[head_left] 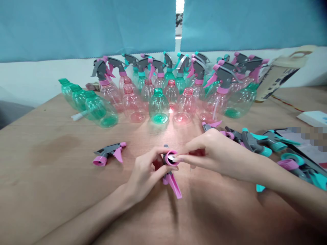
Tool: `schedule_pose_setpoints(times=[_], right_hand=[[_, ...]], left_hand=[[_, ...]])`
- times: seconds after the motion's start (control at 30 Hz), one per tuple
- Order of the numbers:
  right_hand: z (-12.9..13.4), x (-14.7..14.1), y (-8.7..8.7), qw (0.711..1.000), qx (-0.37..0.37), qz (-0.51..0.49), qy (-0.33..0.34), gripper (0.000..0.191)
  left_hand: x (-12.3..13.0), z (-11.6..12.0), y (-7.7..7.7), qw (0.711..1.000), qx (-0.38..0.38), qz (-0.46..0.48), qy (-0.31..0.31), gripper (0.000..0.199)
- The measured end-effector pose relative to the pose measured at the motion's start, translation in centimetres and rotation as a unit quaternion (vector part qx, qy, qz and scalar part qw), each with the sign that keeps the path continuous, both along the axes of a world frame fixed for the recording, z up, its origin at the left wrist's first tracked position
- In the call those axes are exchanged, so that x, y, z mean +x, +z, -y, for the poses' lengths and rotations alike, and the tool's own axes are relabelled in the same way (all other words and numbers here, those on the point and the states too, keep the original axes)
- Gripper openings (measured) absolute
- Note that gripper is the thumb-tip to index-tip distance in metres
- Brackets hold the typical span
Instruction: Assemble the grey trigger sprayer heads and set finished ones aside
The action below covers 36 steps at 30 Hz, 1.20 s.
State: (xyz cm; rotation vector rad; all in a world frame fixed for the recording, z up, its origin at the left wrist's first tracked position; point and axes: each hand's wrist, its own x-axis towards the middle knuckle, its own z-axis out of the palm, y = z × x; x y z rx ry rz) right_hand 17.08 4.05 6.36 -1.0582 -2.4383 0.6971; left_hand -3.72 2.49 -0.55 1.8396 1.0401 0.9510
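My left hand (143,173) grips a grey and pink trigger spray head (174,186) by its pink collar, with the collar's opening turned up towards me and the pink trigger pointing down. At that opening, the thumb and fingertips of my right hand (213,153) are closed on a small white piece (171,157), whose exact kind I cannot make out. Left of my hands, another grey and pink spray head (109,153) lies on the table. Several loose turquoise and pink spray heads (251,141) are piled at the right, partly behind my right forearm.
Open-necked green (158,107) and pink bottles (134,107) stand across the table's middle. Behind them are several bottles with spray heads fitted (159,73). A white tube (79,115) lies by the left green bottles. A large cream cup (277,76) stands back right.
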Motion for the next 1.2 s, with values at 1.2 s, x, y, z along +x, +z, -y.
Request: schedule_pose_setpoints(times=[1.2], right_hand=[[1.4, -1.2, -1.3, 0.98, 0.177, 0.084, -0.034, 0.02]], left_hand=[[-0.2, 0.0, -0.1, 0.975, 0.204, -0.085, 0.032, 0.017]])
